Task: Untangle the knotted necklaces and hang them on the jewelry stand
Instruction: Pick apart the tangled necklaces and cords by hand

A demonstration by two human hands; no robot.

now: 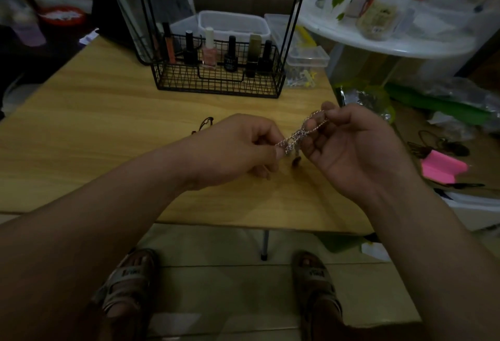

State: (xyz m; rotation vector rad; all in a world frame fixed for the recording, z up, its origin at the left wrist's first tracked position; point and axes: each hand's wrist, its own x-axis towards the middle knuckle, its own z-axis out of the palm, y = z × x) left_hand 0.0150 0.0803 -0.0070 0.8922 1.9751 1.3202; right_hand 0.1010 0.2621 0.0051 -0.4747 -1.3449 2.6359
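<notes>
Here, left hand and right hand each pinch a thin, knotted silver chain stretched between them.

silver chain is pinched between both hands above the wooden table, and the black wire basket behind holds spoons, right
Not quite: in the head view the black wire basket holds nail polish bottles, not spoons. The rest stands: the left hand and the right hand both pinch the silver chain above the wooden table.
</notes>
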